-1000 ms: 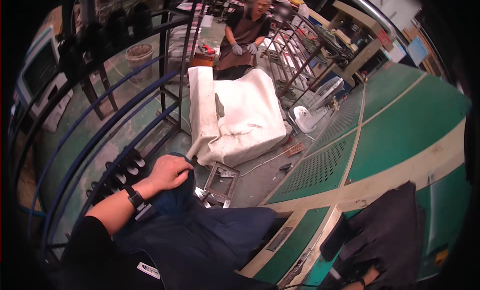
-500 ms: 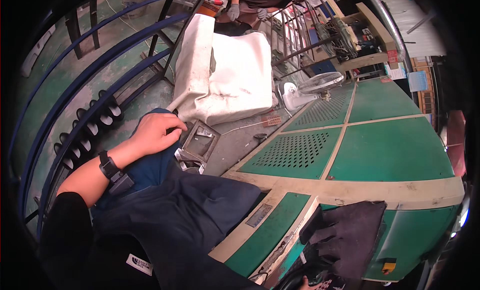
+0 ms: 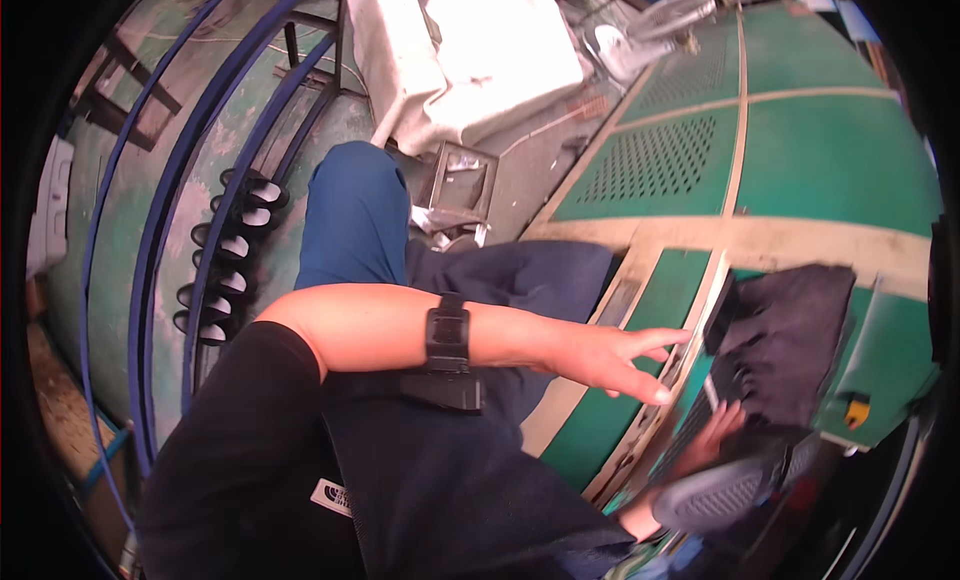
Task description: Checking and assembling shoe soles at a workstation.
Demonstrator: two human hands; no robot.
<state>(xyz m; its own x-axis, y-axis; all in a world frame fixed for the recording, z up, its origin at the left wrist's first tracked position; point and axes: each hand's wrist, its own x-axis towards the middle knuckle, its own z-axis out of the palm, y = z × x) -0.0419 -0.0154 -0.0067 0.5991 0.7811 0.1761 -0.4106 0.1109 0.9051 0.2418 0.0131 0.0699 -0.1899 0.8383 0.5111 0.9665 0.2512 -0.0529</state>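
My left hand (image 3: 610, 362) reaches across my body to the right. Its thumb and index finger are spread over the edge of the green machine (image 3: 645, 330), and nothing is held. Further right, my right hand (image 3: 708, 438) is blurred, with its fingers stretched out near a dark cloth flap (image 3: 785, 330) that hangs in strips. A dark shoe (image 3: 715, 495), its ridged grey sole showing, covers part of the right wrist. Whether that shoe touches the hand is unclear. Dark fabric (image 3: 500, 270) lies over my lap.
Left of my knee, blue curved rails (image 3: 165, 195) carry a row of dark shoes (image 3: 232, 245). Ahead are a white-covered block (image 3: 490, 65), a small metal frame (image 3: 462, 185) on the floor and a white fan (image 3: 640, 40). A yellow switch (image 3: 856, 412) sits on the machine.
My left hand has swung from above my left knee to the machine's edge on the right. More of my right hand shows, and the shoe has come into view beside it. The view has shifted downward.
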